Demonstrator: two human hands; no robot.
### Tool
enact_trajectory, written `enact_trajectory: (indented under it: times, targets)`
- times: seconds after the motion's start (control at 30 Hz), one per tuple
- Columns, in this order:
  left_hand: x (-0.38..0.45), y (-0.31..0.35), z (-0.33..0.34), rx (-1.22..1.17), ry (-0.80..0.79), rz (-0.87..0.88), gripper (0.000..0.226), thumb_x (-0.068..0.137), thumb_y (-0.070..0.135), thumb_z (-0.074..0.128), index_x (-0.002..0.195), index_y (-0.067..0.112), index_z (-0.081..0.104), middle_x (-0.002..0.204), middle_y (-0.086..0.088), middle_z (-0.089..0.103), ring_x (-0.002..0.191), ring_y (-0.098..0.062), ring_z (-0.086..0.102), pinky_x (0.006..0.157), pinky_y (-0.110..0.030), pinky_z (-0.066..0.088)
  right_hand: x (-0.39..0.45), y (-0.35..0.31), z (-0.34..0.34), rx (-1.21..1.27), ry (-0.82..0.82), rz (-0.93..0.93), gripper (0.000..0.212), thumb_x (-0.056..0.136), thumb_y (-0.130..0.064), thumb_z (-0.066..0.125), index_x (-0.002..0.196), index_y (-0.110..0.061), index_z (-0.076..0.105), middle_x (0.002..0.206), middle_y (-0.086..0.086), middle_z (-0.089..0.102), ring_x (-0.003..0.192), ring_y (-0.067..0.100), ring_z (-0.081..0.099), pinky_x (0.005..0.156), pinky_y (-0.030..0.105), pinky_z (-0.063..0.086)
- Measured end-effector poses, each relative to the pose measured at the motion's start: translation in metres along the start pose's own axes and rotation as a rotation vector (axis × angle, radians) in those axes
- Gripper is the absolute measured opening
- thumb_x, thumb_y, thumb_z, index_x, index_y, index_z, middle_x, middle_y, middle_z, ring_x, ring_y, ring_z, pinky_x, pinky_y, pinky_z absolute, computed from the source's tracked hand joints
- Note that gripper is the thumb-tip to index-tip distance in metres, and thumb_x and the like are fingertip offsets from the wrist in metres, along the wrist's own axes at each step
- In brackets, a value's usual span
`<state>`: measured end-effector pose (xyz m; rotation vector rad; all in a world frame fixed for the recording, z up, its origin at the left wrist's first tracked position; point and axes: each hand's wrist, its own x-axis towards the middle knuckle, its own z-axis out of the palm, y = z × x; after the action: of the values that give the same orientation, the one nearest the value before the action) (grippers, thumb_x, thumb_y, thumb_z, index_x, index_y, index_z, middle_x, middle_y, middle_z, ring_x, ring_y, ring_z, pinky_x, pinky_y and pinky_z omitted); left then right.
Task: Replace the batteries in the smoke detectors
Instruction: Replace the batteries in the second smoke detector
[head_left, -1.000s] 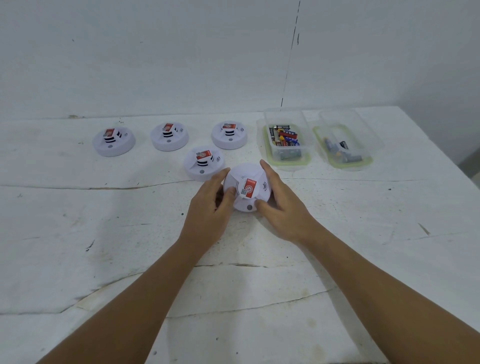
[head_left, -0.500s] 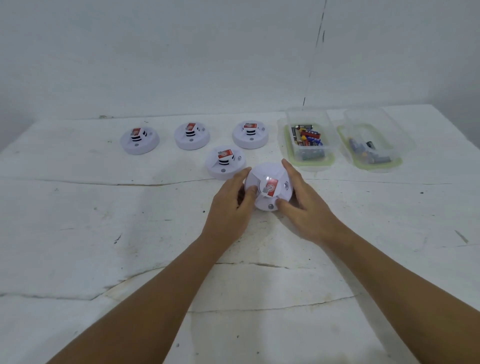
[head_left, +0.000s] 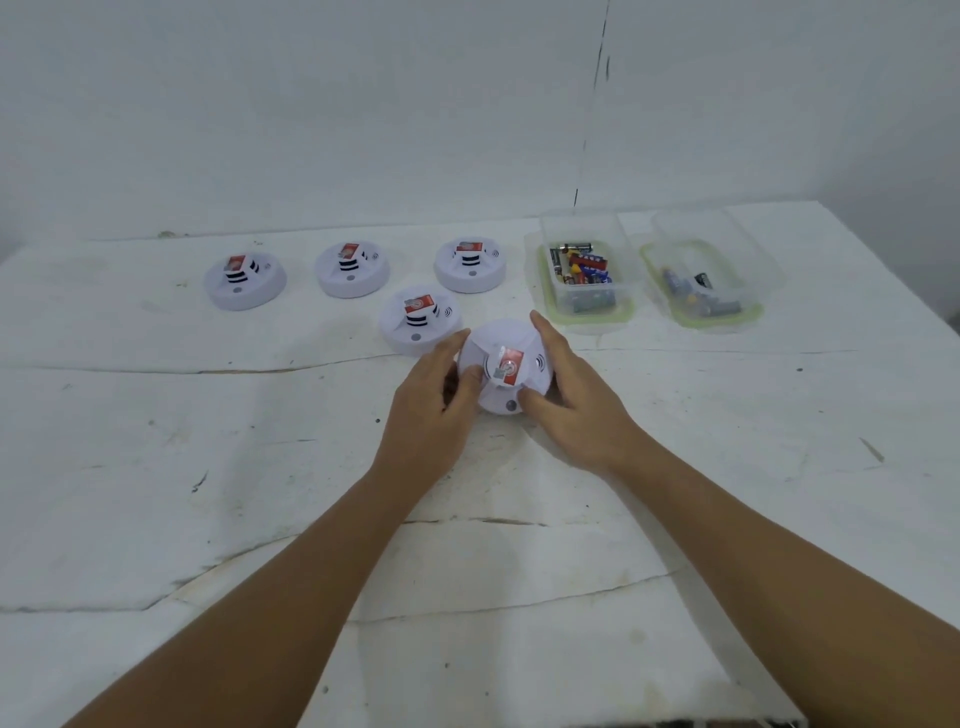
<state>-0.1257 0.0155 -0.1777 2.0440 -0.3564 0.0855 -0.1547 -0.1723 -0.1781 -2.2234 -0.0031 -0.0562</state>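
Observation:
A white round smoke detector (head_left: 506, 364) with a red sticker on top is tilted up off the table between both hands. My left hand (head_left: 434, 397) grips its left side with curled fingers and thumb. My right hand (head_left: 566, 392) grips its right side, thumb under the front edge. Another detector (head_left: 420, 320) lies just behind and to the left. Three more detectors (head_left: 244, 280) (head_left: 351, 269) (head_left: 470, 266) sit in a row at the back. A clear tub (head_left: 587, 275) holds several batteries; a second clear tub (head_left: 701, 291) to its right holds a few.
The white cracked table (head_left: 260, 467) spreads in front of me, with its right edge (head_left: 893, 291) falling away near the second tub. A plain white wall (head_left: 415, 104) stands directly behind the table.
The detector between my hands has turned a little, its red sticker now lying more to the right. Both hands keep hold of it. The view has shifted slightly.

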Motion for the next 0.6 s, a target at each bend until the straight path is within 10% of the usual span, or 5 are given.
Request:
enact_trajectory:
  times: [0.6]
  targets:
    - [-0.001,0.0023,-0.0011,0.012,0.001,-0.015,0.041,0.108,0.03,0.05,0.15,0.029,0.051,0.12,0.007,0.069,0.101,0.004,0.062,0.079,-0.001,0.042,-0.0088,-0.0075,-0.0043,0.023,-0.001,-0.03,0.086,0.091,-0.036,0.056,0.166,-0.035,0.013,0.16,-0.014,0.042,0.143,0.008,0.044,0.115,0.046,0.045]
